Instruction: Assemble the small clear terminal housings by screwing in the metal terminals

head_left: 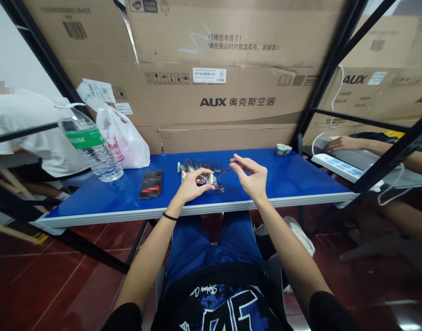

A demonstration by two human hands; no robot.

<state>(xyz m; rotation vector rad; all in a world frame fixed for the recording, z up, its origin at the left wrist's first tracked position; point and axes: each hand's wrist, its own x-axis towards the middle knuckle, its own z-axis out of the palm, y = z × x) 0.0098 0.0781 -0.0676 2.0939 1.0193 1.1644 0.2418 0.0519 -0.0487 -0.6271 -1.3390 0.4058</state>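
Between the thumb and fingers of my left hand (193,186) is a small pale block (210,179), held just above the blue table (280,181). My right hand (251,176) pinches a thin screwdriver (224,174) with a red part near the fingers. Its dark shaft slants down to the left, with the tip close to the block; I cannot tell whether they touch. Small dark metal pieces (220,188) lie on the table below the block. Behind my left hand is a row of dark small parts (200,165), partly hidden by the fingers.
A phone (151,184) lies left of my hands. Farther left stand a large water bottle (90,140) and a white plastic bag (123,138). A small pale green object (283,149) sits at the back right, and a power strip (345,170) beyond. Cardboard boxes (183,110) wall the back.
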